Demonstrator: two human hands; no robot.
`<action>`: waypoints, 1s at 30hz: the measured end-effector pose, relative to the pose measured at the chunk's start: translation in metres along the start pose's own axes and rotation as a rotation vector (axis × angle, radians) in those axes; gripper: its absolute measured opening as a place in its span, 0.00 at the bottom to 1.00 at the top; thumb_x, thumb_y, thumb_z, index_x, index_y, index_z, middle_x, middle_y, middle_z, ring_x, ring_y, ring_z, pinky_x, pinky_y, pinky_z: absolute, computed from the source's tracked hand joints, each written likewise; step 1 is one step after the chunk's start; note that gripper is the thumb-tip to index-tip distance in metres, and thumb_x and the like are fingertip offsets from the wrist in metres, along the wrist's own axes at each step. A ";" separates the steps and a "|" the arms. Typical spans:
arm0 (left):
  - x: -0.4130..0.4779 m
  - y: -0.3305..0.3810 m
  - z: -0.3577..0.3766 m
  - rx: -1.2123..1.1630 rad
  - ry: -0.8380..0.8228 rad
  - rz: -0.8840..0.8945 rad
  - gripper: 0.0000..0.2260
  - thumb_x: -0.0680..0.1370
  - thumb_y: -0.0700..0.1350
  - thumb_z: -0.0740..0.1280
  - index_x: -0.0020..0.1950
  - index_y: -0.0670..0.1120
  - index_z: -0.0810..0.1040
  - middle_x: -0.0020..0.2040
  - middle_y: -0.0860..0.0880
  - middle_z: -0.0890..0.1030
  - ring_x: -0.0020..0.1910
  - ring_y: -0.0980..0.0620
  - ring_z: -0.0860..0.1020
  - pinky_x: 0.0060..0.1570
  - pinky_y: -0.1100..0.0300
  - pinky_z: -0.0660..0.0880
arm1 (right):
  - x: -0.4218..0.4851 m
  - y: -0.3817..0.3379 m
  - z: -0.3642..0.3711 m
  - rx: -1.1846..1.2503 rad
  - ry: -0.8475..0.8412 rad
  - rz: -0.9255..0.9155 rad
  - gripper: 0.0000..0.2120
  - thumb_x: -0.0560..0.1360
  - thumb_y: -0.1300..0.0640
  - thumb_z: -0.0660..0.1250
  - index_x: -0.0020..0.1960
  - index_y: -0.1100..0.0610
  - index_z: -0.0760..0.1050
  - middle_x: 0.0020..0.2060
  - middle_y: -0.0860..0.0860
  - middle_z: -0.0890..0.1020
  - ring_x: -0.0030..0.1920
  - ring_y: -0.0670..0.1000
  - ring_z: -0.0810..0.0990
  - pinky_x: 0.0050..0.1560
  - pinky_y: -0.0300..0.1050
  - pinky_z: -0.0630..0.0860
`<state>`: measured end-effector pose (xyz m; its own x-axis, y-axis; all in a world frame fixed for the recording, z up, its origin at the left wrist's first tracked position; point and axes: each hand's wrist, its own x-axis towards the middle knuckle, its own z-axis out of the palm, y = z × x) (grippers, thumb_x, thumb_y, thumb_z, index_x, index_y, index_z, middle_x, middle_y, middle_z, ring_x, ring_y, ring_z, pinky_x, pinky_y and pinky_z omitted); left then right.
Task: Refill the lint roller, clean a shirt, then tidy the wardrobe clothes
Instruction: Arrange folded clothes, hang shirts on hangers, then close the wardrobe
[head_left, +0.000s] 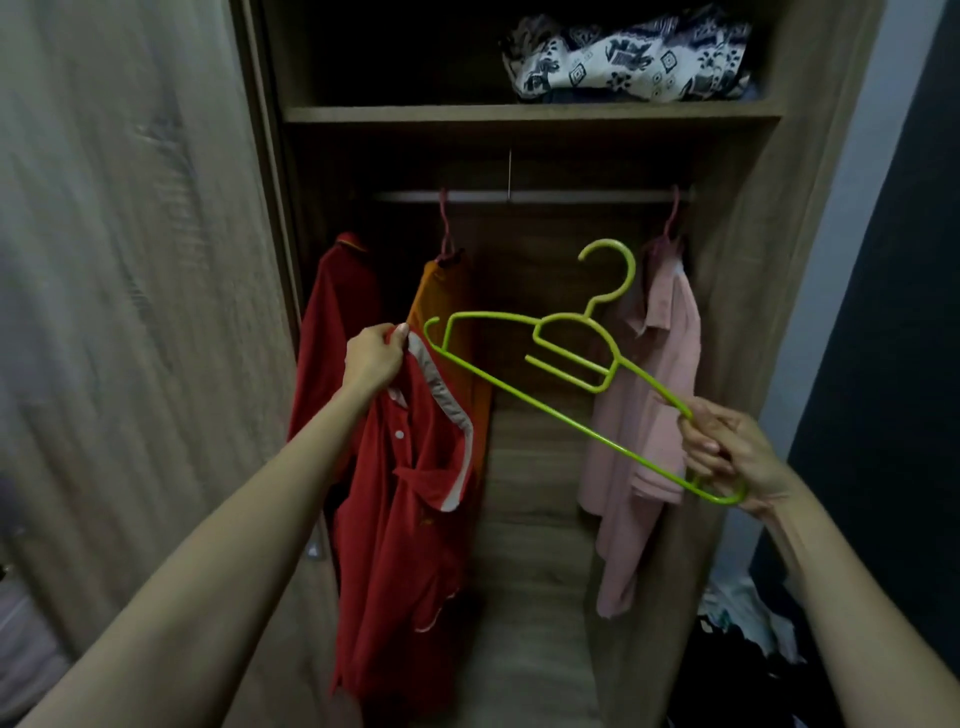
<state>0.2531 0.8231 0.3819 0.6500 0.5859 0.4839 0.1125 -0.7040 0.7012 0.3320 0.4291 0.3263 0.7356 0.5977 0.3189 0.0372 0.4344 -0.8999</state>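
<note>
My left hand (375, 358) grips a red polo shirt (410, 530) by its collar, and the shirt hangs down in front of the open wardrobe. My right hand (727, 452) holds a lime-green plastic hanger (566, 364) by its right end, tilted, with the hook pointing up. The hanger's left tip lies close to the shirt collar, outside the shirt. On the rail (530, 196) hang another red garment (332, 322), an orange one (441, 306) and a pink shirt (649, 415).
A patterned white and dark cloth (628, 57) lies on the upper shelf (519, 111). The wardrobe door (130, 312) stands at the left. A heap of dark and light clothes (737, 639) lies at the lower right, beside a dark wall.
</note>
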 end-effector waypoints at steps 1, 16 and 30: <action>0.000 -0.001 -0.002 0.001 -0.005 -0.009 0.14 0.82 0.51 0.59 0.40 0.46 0.76 0.43 0.39 0.82 0.50 0.39 0.79 0.41 0.58 0.64 | -0.007 -0.002 0.000 -0.005 0.006 0.014 0.17 0.69 0.52 0.67 0.54 0.58 0.82 0.24 0.46 0.63 0.20 0.41 0.52 0.19 0.33 0.56; -0.029 0.036 -0.013 0.121 -0.103 0.209 0.15 0.81 0.53 0.60 0.43 0.46 0.78 0.42 0.41 0.81 0.49 0.38 0.79 0.41 0.54 0.67 | -0.024 0.004 0.045 -0.067 -0.080 0.103 0.30 0.60 0.44 0.80 0.57 0.58 0.81 0.24 0.45 0.61 0.19 0.39 0.57 0.20 0.30 0.57; -0.072 0.091 -0.036 0.347 0.031 0.612 0.14 0.82 0.54 0.57 0.51 0.48 0.78 0.44 0.45 0.81 0.46 0.43 0.79 0.40 0.53 0.72 | -0.025 0.007 0.061 0.071 -0.018 0.004 0.25 0.66 0.50 0.74 0.59 0.61 0.79 0.24 0.45 0.62 0.18 0.38 0.57 0.19 0.33 0.53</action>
<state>0.1890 0.7310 0.4297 0.6515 0.0509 0.7569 -0.0304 -0.9952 0.0931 0.2728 0.4580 0.3299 0.7236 0.6109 0.3212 -0.0144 0.4787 -0.8779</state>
